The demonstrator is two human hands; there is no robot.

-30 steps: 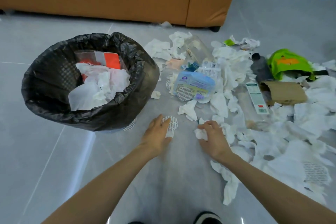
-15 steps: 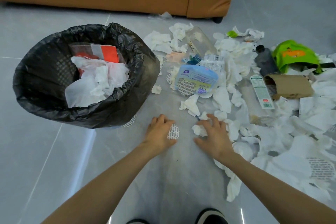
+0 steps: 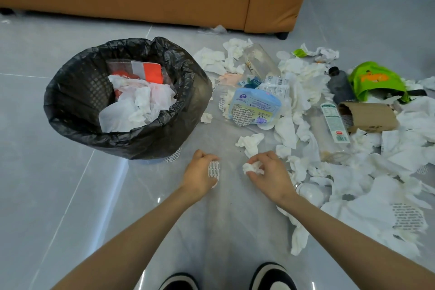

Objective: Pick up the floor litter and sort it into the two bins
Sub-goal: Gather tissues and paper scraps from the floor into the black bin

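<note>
- On the grey floor (image 3: 47, 195) right of the one black-lined bin (image 3: 131, 141), crumpled white tissues (image 3: 286, 132) lie scattered, too many to count.
- Left hand (image 3: 197, 176) grips one printed paper disc (image 3: 213, 169).
- Right hand (image 3: 273, 176) pinches one tissue wad (image 3: 251, 168).

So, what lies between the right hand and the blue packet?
Head view: a crumpled tissue lies between the right hand and the blue packet.

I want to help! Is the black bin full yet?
Partly full. In the bin, crumpled paper and a red wrapper sit below the rim.
</note>
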